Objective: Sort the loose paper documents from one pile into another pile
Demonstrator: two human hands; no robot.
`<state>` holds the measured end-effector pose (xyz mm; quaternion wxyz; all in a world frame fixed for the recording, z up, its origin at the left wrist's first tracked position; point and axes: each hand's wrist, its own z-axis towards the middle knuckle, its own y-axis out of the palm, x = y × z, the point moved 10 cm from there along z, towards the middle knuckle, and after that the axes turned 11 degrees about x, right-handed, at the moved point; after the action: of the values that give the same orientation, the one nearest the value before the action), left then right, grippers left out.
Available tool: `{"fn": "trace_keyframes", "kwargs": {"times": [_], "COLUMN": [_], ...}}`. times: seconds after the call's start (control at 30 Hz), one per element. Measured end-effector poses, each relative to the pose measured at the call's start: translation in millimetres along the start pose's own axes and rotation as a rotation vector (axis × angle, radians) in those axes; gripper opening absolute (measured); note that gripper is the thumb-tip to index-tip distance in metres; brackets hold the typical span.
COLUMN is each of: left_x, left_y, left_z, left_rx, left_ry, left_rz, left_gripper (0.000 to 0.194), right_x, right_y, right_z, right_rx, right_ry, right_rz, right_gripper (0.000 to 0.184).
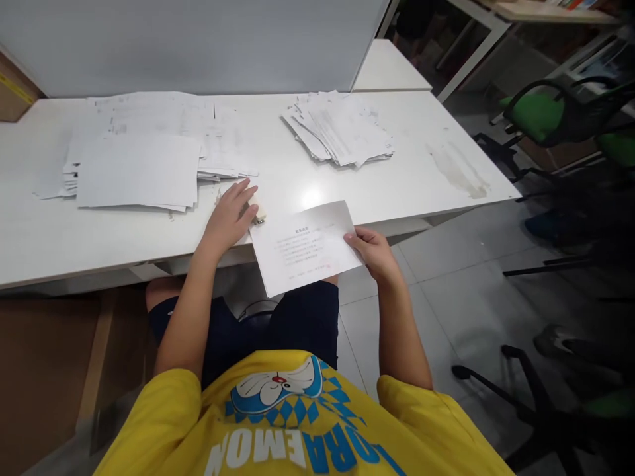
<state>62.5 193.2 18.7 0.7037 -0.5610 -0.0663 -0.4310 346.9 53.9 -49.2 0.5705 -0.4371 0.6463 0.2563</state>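
Observation:
My right hand (374, 252) pinches the right edge of a few printed sheets (310, 248), thumb on top. The sheets are held level over my lap at the table's front edge. At their upper left corner is a small cream stapler (259, 206) with a metal end, partly hidden by my left hand (232, 215). The thumb of that hand lies on the stapler and the other fingers reach out past it; how firmly they grip does not show.
A broad stack of papers (139, 168) covers the left of the white table (397, 192); a looser pile (342, 129) lies behind the sheets. A grey panel (198, 46) borders the back. Green chairs (536, 112) stand right, a brown box (44, 370) lower left.

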Motion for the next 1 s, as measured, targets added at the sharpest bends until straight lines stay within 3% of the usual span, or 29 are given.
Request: {"fn": "trace_keyframes", "kwargs": {"times": [0.27, 1.0], "left_x": [6.1, 1.2], "left_y": [1.4, 18.8], "left_z": [-2.9, -4.5], "left_rx": [-0.058, -0.176], "left_ry": [0.033, 0.056], "left_rz": [0.007, -0.024], "left_gripper": [0.064, 0.05], "right_x": [-8.5, 5.8], "right_y": [0.5, -0.6], "right_z": [5.0, 23.2], "right_rx": [0.012, -0.011], "right_ry": [-0.009, 0.009], "right_rz": [-0.016, -0.002], "right_gripper": [0.026, 0.027]}}
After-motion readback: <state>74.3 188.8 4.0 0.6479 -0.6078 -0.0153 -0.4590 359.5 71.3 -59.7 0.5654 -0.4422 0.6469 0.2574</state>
